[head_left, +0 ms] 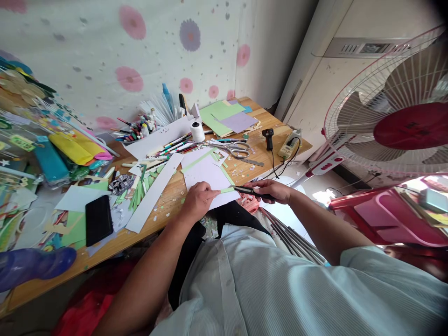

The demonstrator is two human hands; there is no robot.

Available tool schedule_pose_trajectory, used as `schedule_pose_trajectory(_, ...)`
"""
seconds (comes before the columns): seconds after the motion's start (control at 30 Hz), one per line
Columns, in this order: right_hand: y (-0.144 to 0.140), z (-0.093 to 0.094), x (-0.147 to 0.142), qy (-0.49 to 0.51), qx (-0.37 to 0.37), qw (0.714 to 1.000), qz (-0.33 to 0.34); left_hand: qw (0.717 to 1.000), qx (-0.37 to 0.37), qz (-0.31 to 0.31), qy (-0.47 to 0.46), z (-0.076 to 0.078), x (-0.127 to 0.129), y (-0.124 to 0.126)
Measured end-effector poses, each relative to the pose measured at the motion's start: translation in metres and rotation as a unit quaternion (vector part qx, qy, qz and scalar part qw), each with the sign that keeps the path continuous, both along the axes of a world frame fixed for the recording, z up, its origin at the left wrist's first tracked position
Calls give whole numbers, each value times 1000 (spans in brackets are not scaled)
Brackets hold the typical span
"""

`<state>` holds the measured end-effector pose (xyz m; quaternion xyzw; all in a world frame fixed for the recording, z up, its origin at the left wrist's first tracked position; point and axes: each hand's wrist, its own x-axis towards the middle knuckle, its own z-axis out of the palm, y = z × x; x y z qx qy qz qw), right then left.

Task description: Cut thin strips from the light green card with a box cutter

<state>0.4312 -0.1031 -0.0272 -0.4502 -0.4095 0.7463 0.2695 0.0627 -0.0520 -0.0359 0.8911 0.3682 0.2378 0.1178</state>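
Observation:
My left hand (200,200) lies at the near edge of a white sheet of paper (205,173), holding it down. Its index finger stretches along a light green paper strip (227,190), while the other fingers curl in. My right hand (272,191) is closed around a black utility knife (250,190). The knife's tip touches or nearly touches the strip's right end; I cannot tell which. More green strips run along the sheet's far left and right edges. The sheet's near part reaches past the table edge above my lap.
Scissors (233,148), a metal blade (251,162) and a white thread spool (197,132) lie beyond the sheet. To the left are a long white strip (156,193), green scraps and a black phone (98,220). A glue gun (268,138) and power strip (290,143) sit right, near a fan (395,112).

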Motion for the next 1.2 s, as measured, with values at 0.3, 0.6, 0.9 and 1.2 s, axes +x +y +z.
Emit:
schedule_pose_trajectory(0.3, 3, -5, 4, -18, 7, 1000, -3, 999, 16, -13, -27, -5, 1, -3)
schedule_pose_trajectory(0.6, -8, 4, -7, -36, 14, 999, -34, 999, 24, -12, -36, -3, 1, -8)
schedule_pose_trajectory(0.9, -25, 12, -11, -42, 3, 996, -79, 999, 12, 34, 5, 4, 30, -22)
schedule_pose_trajectory(1.2, -24, 17, -6, -47, 24, 995, -90, 993, 2, 103, 51, 6, 57, -29)
